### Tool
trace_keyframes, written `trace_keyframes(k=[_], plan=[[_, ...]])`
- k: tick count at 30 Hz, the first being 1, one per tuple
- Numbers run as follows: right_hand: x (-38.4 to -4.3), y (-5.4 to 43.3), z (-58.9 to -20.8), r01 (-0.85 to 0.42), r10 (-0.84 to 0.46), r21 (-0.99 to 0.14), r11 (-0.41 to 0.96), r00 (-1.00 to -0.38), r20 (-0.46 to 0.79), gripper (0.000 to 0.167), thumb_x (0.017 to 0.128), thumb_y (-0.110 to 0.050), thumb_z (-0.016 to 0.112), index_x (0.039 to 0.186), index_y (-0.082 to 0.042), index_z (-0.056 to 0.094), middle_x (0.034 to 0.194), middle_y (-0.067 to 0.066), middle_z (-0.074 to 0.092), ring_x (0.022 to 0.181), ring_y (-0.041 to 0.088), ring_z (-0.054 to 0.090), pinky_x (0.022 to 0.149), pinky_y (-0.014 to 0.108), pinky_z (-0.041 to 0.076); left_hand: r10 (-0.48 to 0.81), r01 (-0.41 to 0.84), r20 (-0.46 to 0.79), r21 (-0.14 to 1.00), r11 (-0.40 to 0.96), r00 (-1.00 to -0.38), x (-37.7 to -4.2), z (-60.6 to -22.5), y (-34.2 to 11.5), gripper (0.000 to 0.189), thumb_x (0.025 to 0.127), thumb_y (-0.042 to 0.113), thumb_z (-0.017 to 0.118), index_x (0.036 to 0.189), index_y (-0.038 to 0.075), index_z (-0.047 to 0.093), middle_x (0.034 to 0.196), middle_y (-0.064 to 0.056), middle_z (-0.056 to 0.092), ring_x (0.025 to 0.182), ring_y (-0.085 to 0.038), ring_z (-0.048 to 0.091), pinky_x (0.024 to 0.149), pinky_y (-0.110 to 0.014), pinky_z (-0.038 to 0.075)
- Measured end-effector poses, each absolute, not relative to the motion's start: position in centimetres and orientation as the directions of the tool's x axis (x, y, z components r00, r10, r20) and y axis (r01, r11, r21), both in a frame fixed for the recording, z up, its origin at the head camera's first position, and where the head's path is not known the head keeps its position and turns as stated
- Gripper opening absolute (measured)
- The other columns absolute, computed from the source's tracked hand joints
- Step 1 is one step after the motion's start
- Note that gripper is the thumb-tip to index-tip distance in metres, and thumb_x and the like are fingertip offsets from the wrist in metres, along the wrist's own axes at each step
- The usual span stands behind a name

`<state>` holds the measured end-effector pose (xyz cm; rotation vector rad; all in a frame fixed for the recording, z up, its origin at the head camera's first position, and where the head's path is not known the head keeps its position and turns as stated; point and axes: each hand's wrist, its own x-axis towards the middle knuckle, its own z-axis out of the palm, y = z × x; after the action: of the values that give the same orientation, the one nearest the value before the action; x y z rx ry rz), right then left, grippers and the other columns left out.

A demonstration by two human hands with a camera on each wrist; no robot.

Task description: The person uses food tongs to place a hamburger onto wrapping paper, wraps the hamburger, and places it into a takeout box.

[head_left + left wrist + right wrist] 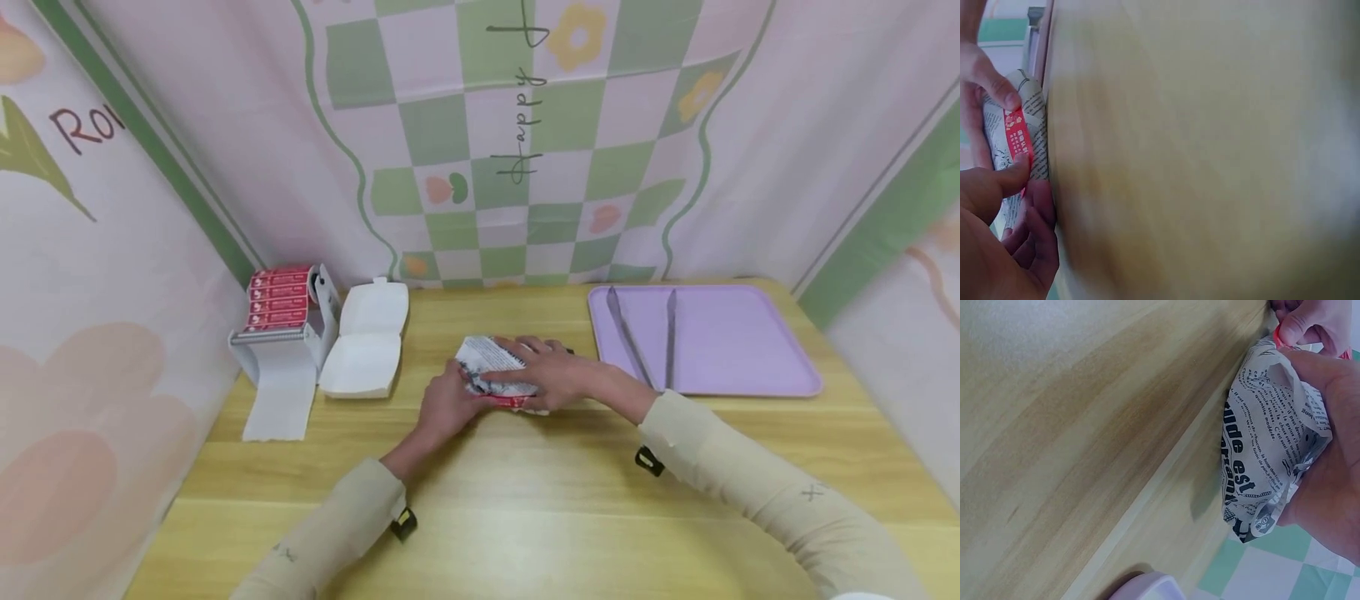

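Observation:
A package wrapped in newsprint-patterned paper is between both hands at the middle of the table. Along its near side runs a red printed sticker. My left hand grips the package's left end, thumb pressing on the sticker and fingers curled beneath in the left wrist view. My right hand lies across the top and right side, its thumb at the sticker's other end. Folded, creased paper sticks out past the right palm in the right wrist view. What the paper wraps is hidden.
At the back left stands a dispenser with a roll of red stickers, a white backing strip hanging from it. Beside it lies an opened white box. A purple tray with metal tongs sits on the right.

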<state>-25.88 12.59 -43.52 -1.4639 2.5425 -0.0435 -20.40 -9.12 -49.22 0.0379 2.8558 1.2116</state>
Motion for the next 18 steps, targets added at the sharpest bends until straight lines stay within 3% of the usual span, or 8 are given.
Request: trace_keyframes(k=[4, 11, 15, 18], plan=[[-25.9, 12.6, -43.5, -0.848, -0.855, -0.132, 0.513, -0.491, -0.166, 0.065, 0.096, -0.041, 0.063, 0.154, -0.042, 0.034, 0.168, 0.014, 0.009, 0.146, 0.042, 0.026, 0.100, 0.070, 0.039, 0.011, -0.008, -0.026, 0.631, 0.776, -1.000, -20.5, -48.8, -9.0, 0.080, 0.076, 0.040, 0.086, 0.132, -0.003, 0.046, 0.096, -0.018, 0.070, 0.069, -0.019, 0.063, 0.052, -0.028, 0.050], [-25.8, 12.8, -43.6, -0.844, -0.848, -0.117, 0.523, -0.501, -0.171, 0.065, 0.095, -0.040, 0.064, 0.153, -0.043, 0.034, 0.168, 0.013, 0.008, 0.147, 0.040, 0.026, 0.101, 0.070, 0.038, 0.059, 0.056, 0.000, 0.340, 0.939, -0.998, -20.2, -48.1, -9.3, 0.075, 0.082, 0.049, 0.078, 0.127, -0.003, 0.049, 0.076, -0.013, 0.065, 0.058, -0.021, 0.059, 0.045, -0.031, 0.046], [-25.8, 12.8, -43.6, -0.847, -0.852, -0.124, 0.516, -0.495, -0.169, 0.065, 0.095, -0.038, 0.065, 0.153, -0.043, 0.035, 0.168, 0.012, 0.008, 0.147, 0.041, 0.026, 0.101, 0.071, 0.038, 0.154, 0.163, 0.064, 0.200, 0.966, -0.986, -19.8, -47.4, -9.6, 0.050, 0.088, 0.037, 0.073, 0.116, 0.001, 0.054, 0.069, -0.008, 0.061, 0.056, -0.021, 0.057, 0.045, -0.032, 0.046], [-25.9, 12.7, -43.5, -0.852, -0.855, -0.119, 0.511, -0.489, -0.172, 0.066, 0.095, -0.038, 0.064, 0.153, -0.043, 0.035, 0.168, 0.013, 0.008, 0.147, 0.041, 0.026, 0.101, 0.072, 0.038, 0.312, 0.332, 0.156, 0.124, 0.935, -0.937, -19.9, -46.7, -9.6, 0.044, 0.085, 0.035, 0.075, 0.109, 0.005, 0.054, 0.082, -0.007, 0.061, 0.073, -0.021, 0.059, 0.061, -0.034, 0.054]])
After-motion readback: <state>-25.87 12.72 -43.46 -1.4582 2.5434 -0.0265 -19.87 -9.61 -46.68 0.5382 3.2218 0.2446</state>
